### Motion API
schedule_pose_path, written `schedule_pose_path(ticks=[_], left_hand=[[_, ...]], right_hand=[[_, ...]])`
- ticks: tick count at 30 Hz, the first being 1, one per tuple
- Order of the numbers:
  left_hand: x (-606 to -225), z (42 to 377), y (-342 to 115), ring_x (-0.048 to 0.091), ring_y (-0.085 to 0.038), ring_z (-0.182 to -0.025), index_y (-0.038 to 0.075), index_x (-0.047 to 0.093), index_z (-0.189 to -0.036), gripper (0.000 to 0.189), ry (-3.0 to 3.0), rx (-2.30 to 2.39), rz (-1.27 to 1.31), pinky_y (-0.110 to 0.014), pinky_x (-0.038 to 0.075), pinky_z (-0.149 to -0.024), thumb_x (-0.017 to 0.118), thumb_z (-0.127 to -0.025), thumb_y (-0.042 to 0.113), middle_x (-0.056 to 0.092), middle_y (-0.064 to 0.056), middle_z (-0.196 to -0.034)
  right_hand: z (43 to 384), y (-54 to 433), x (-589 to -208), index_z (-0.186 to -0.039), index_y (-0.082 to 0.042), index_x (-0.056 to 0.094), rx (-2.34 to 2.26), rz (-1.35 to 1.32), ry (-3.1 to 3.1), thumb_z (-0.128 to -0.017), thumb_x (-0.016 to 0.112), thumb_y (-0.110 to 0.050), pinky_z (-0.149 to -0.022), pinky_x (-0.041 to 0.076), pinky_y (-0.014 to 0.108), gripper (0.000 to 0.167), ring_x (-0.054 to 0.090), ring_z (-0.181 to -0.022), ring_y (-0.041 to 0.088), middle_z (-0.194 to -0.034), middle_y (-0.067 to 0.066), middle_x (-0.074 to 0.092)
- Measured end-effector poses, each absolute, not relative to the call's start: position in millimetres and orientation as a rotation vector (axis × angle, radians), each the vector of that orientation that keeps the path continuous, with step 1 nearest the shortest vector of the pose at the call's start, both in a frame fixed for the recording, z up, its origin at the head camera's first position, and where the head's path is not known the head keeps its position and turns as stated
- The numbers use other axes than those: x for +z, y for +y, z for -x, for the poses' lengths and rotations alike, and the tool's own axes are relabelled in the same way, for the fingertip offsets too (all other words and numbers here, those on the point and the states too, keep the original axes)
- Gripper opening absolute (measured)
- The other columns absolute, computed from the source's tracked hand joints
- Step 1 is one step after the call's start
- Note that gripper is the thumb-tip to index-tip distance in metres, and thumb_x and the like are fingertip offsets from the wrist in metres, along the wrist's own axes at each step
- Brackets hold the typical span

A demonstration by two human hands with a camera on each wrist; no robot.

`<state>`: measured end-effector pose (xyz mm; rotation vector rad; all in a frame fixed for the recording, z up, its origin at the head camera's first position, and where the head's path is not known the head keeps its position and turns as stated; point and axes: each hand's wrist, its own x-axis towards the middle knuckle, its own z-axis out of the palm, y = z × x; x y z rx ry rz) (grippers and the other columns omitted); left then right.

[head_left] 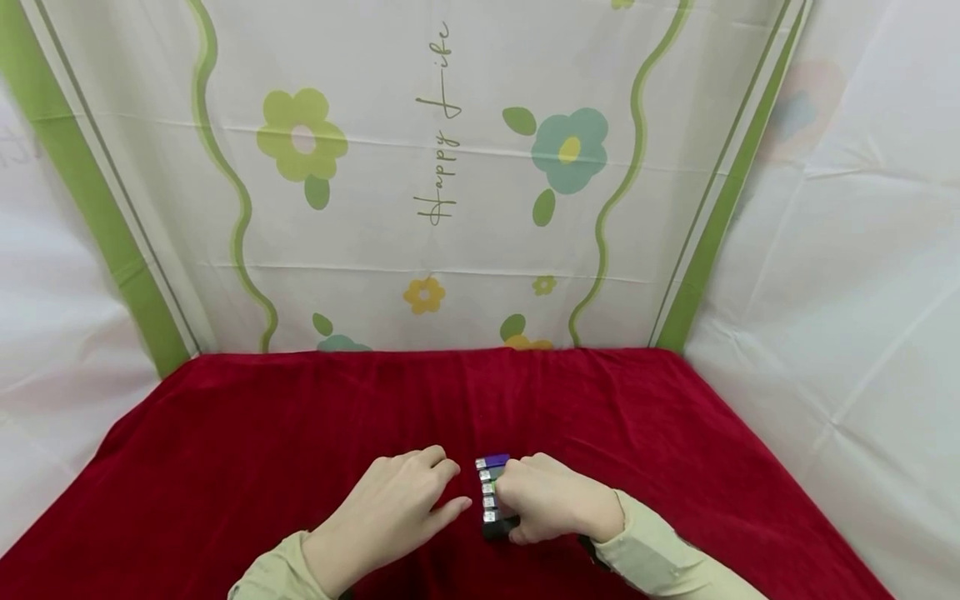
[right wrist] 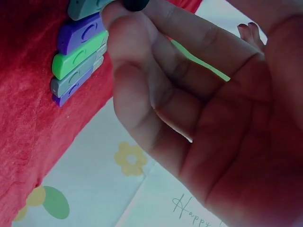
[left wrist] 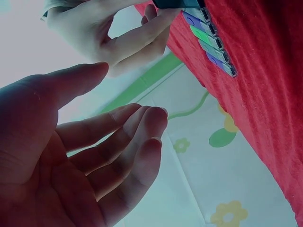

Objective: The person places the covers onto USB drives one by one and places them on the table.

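Observation:
A row of small USB flash drives lies side by side on the red cloth (head_left: 390, 400), their silver connector ends toward my left hand. From the far end come a purple drive (head_left: 497, 459), a grey drive (right wrist: 71, 82), a green drive (right wrist: 78, 54), another purple drive (right wrist: 80, 34) and a grey-teal drive (right wrist: 87, 7). At the near end, my right hand (head_left: 551, 500) pinches a black flash drive (head_left: 498, 529), its fingers covering part of the row. My left hand (head_left: 401, 500) hovers left of the row, fingers loosely bent, thumb apart, holding nothing.
The red cloth covers the table up to a white curtain (head_left: 465, 242) printed with flowers and lettering at the back. White fabric walls stand at the left (head_left: 67, 300) and right (head_left: 840, 317).

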<state>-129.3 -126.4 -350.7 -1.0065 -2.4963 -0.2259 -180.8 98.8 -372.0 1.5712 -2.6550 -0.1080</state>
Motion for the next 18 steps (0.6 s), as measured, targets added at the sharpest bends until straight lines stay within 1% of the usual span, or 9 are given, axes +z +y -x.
schedule_pose_path(ticks=[7,11,15,18], left_hand=[[-351.6,128.6,-126.2,0.031,-0.004,-0.05,0.012,0.065,-0.08,0.023,-2.492,-0.232,1.005,-0.016,0.028,-0.041,0.077,-0.084,0.032,0.044,0.007,-0.068],[-351.1,128.4,-126.0,0.031,-0.004,-0.05,0.012,0.066,-0.081,0.023,-2.502,-0.227,1.003,-0.017,0.029,-0.041,0.076,-0.085,0.033,0.045,0.006,-0.068],[-351.6,128.1,-125.8,0.031,-0.004,-0.049,0.013,0.065,-0.08,0.023,-2.506,-0.23,1.004,-0.017,0.03,-0.041,0.076,-0.085,0.033,0.044,0.007,-0.068],[-353.4,127.8,-125.5,0.031,-0.004,-0.049,0.013,0.065,-0.079,0.022,-2.508,-0.242,1.014,-0.017,0.029,-0.041,0.076,-0.085,0.031,0.044,0.007,-0.067]], right_hand=[[177.9,97.0,-374.8,-0.055,-0.026,0.052,-0.167,-1.542,-2.581,-0.06,0.09,-0.028,-0.045,0.036,0.019,0.038,0.038,-0.048,0.0,-0.055,-0.015,0.044],[175.2,95.4,-374.8,-0.06,-0.025,0.058,-0.204,-1.515,-2.593,-0.059,0.092,-0.03,-0.045,0.038,0.02,0.034,0.042,-0.048,0.002,-0.058,-0.013,0.049],[173.8,93.9,-373.8,-0.062,-0.025,0.06,-0.232,-1.504,-2.598,-0.059,0.093,-0.032,-0.046,0.04,0.02,0.034,0.046,-0.05,0.003,-0.06,-0.012,0.051],[172.9,93.8,-373.5,-0.061,-0.025,0.059,-0.236,-1.508,-2.597,-0.059,0.094,-0.033,-0.046,0.04,0.02,0.035,0.046,-0.05,0.003,-0.059,-0.012,0.051]])
